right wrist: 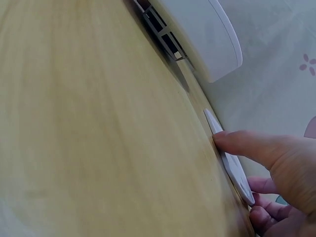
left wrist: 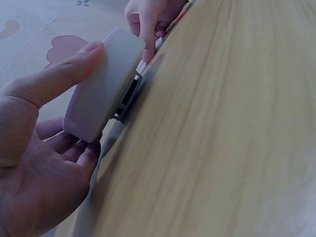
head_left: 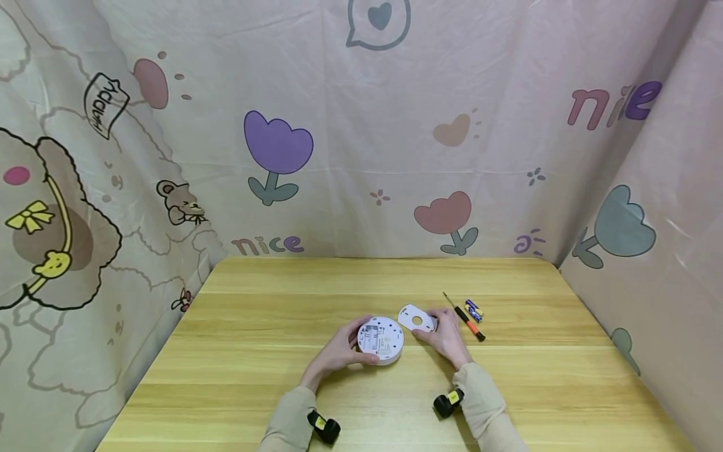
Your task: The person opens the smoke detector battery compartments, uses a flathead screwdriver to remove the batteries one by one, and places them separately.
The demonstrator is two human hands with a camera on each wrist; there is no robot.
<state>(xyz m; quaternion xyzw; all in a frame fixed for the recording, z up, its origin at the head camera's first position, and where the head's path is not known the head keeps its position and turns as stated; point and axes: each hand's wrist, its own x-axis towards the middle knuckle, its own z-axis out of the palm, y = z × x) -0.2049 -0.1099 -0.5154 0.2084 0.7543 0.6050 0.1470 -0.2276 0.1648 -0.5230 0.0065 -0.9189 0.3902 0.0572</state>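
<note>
My left hand (head_left: 337, 349) grips a round white smoke detector (head_left: 390, 342), thumb on the near side and fingers round the far side. Its labelled back faces up, and in the left wrist view the detector (left wrist: 106, 84) is tilted, with a dark vented part underneath, a little above the table. To the right, my right hand (head_left: 444, 333) pinches a flat white mounting plate (head_left: 408, 315) with a round hole in its middle. In the right wrist view the thumb presses on the plate (right wrist: 232, 170), which lies at or just above the tabletop; I cannot tell which.
Just right of my right hand lies a black and orange screwdriver (head_left: 464, 318), its tip pointing away. Beside it are small blue and gold batteries (head_left: 474, 311). The wooden table (head_left: 254, 326) ends at a printed curtain (head_left: 350, 188) at the back and sides.
</note>
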